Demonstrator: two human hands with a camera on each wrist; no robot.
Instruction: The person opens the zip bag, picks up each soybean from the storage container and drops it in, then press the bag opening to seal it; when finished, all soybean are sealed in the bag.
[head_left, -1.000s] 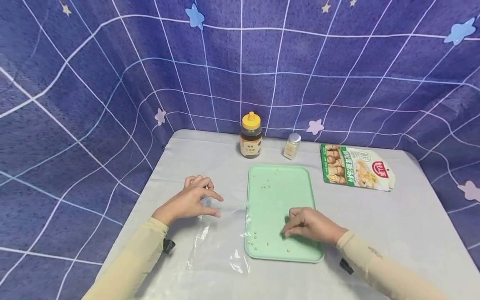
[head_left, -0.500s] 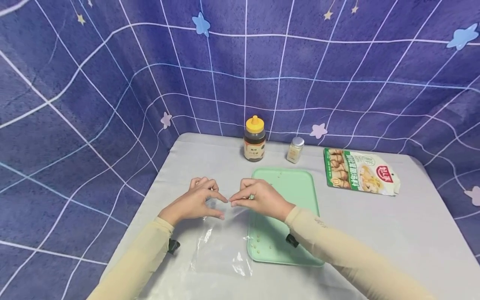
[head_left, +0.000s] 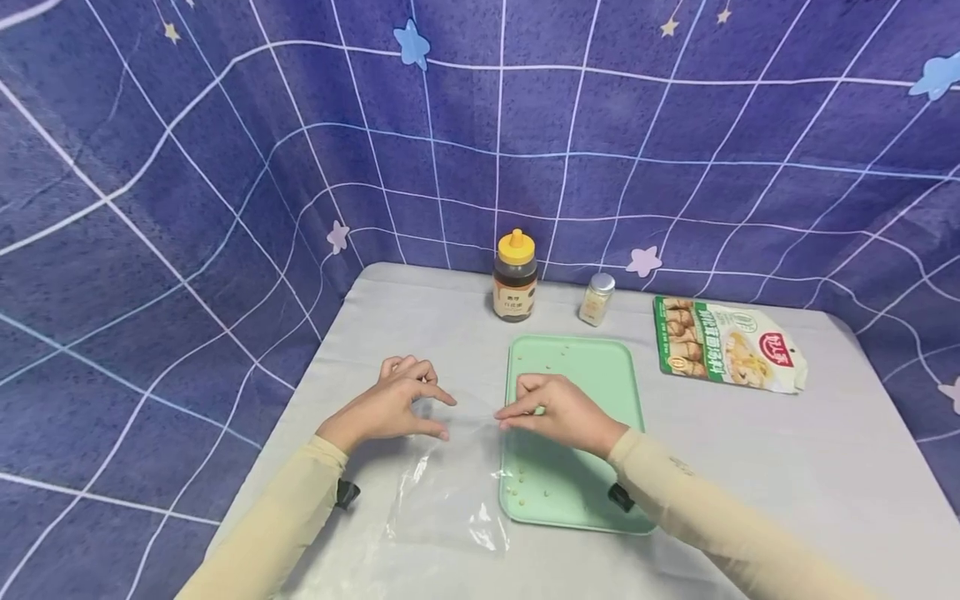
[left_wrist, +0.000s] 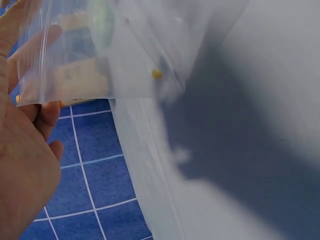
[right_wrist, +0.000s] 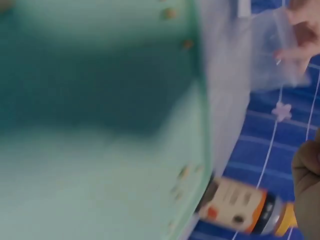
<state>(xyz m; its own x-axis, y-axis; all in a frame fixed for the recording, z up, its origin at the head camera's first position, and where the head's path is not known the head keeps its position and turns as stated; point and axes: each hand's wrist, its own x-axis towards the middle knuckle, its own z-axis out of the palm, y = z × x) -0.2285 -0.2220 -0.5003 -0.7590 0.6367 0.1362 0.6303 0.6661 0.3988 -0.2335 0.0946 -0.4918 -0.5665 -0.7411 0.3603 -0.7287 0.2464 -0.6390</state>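
My left hand [head_left: 384, 406] has its thumb and index finger spread apart at the mouth of a clear plastic bag [head_left: 448, 492], which lies left of the green tray [head_left: 585, 517]. Through the film in the left wrist view, a small yellow bean [left_wrist: 157, 74] shows near a lower corner of the bag [left_wrist: 132, 55]. Over the tray's left edge is my right hand [head_left: 564, 412], thumb and index fingertips together and the other fingers curled; nothing shows between them. Several small beans are scattered on the tray, among them one bean [head_left: 547, 493] near its front.
Behind the tray stand a dark bottle [head_left: 514, 292] with a yellow cap and a small jar [head_left: 597, 300] with a silver lid. A green and white food packet [head_left: 731, 346] lies at the back right. A blue patterned cloth [head_left: 465, 125] hangs behind the table.
My right hand moved left from over the tray to the bag's mouth, then came back a little to the right. My left hand has kept its spread pose at the bag.
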